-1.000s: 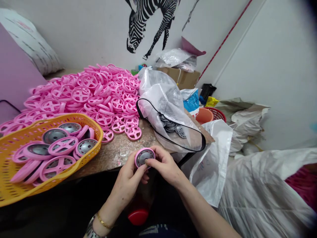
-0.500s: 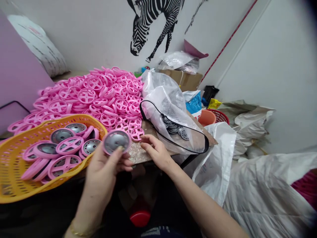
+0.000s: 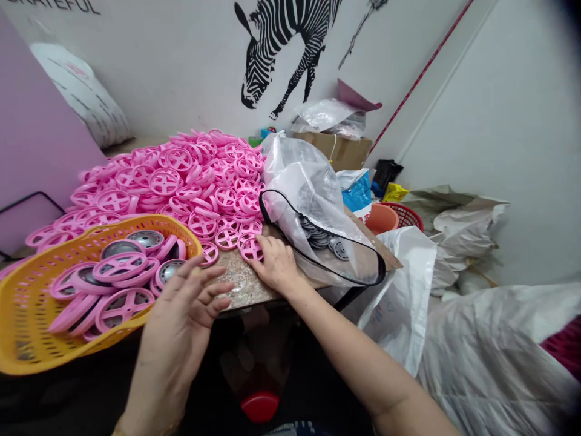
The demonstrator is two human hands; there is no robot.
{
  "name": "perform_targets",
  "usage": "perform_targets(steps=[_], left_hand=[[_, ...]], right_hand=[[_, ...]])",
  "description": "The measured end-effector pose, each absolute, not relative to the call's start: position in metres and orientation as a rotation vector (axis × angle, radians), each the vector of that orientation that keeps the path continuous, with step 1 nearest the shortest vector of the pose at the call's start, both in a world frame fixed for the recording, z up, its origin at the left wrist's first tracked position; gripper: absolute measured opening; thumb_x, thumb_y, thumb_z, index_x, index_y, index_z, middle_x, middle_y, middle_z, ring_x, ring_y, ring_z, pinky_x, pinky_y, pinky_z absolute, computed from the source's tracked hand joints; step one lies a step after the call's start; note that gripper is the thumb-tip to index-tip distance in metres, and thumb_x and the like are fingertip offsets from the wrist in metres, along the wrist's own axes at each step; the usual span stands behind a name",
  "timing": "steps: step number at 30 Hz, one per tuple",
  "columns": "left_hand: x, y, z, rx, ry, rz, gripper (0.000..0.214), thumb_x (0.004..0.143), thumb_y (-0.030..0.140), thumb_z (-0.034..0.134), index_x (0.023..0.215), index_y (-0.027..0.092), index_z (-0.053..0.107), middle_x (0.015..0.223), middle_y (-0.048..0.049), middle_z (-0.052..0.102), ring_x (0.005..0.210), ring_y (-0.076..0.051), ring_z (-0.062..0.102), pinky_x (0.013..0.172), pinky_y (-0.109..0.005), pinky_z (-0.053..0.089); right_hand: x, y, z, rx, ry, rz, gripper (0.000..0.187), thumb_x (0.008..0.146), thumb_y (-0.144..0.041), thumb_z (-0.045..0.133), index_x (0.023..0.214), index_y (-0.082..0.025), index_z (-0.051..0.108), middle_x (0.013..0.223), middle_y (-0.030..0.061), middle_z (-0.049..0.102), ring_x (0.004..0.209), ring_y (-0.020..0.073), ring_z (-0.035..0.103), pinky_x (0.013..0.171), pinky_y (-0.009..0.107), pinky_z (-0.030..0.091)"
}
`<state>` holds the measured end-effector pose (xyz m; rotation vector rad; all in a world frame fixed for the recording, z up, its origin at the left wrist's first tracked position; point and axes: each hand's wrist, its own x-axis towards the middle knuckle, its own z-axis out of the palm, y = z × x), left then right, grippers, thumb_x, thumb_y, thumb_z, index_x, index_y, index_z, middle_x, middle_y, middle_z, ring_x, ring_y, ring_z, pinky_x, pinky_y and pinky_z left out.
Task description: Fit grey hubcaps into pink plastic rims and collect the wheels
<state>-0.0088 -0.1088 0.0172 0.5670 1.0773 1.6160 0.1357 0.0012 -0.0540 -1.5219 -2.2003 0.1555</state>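
My left hand (image 3: 179, 321) is open and holds nothing, its fingers apart beside the right rim of an orange plastic basket (image 3: 27, 303). Inside that basket lie several pink wheels fitted with grey hubcap-like discs (image 3: 124, 248). At the table's front edge my right hand (image 3: 278, 266) has its thumb and fingers on the rim of a plain pink spoked wheel (image 3: 249, 248) at the edge of the heap. Behind both hands rises a large heap of pink wheels (image 3: 167, 181). Loose grey discs (image 3: 338, 248) lie in a clear plastic bag (image 3: 299, 169) with black trim, right of my right hand.
The speckled tabletop (image 3: 240, 290) shows between my hands. A cardboard box (image 3: 349, 148) with plastic on it stands at the back. To the right are an orange tub (image 3: 384, 218), a red basket (image 3: 406, 215) and white sacks (image 3: 494, 345). Something red (image 3: 259, 406) is below the table edge.
The pink wheel with a grey disc has left my left hand, whose fingers have opened. My right hand has moved slightly up and left onto a plain pink wheel.
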Motion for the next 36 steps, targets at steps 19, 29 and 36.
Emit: perform_targets(steps=[19,29,36], left_hand=[[-0.005,-0.078,-0.044,0.852,1.386,1.392,0.057,0.069,0.029,0.077,0.122,0.019,0.057,0.118,-0.0084,0.057,0.077,-0.016,0.069,0.052,-0.025,0.059],[-0.001,-0.075,-0.039,0.826,1.300,1.356,0.053,0.069,0.034,0.079,0.116,0.018,0.060,0.088,0.0001,0.066,0.059,-0.012,0.068,0.048,-0.021,0.057],[0.001,-0.082,-0.048,0.872,1.296,1.265,0.041,0.072,0.038,0.077,0.104,0.016,0.064,0.077,0.0022,0.066,0.057,-0.012,0.066,0.047,-0.019,0.055]], right_hand=[[0.122,0.007,-0.050,-1.610,-2.131,0.221,0.038,0.095,-0.054,0.050,0.101,-0.020,0.066,0.108,0.0105,0.064,0.102,0.0259,0.059,0.083,0.036,0.046],[0.130,-0.014,-0.037,-1.215,-1.798,0.919,0.017,0.089,-0.034,0.064,0.082,-0.019,0.065,0.074,-0.0037,0.065,0.068,0.0113,0.059,0.065,0.021,0.041],[0.201,-0.038,-0.002,-1.361,-1.937,0.449,0.016,0.095,-0.025,0.054,0.096,-0.019,0.068,0.094,0.0043,0.072,0.088,0.0179,0.065,0.080,0.027,0.044]])
